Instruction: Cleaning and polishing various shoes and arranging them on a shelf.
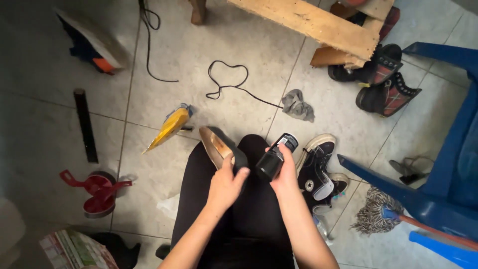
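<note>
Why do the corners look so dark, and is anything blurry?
Head view: light falls on the middle, so the shoe in the left hand and the black bottle in the right hand show clearly; the edges darken and bend from the wide lens, blurring the newspaper.

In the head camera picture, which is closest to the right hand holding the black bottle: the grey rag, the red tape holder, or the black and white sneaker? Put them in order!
From the right hand:
1. Black and white sneaker, just to its right on the floor.
2. Grey rag, farther up the picture on the tiles.
3. Red tape holder, far off on the left side.
</note>
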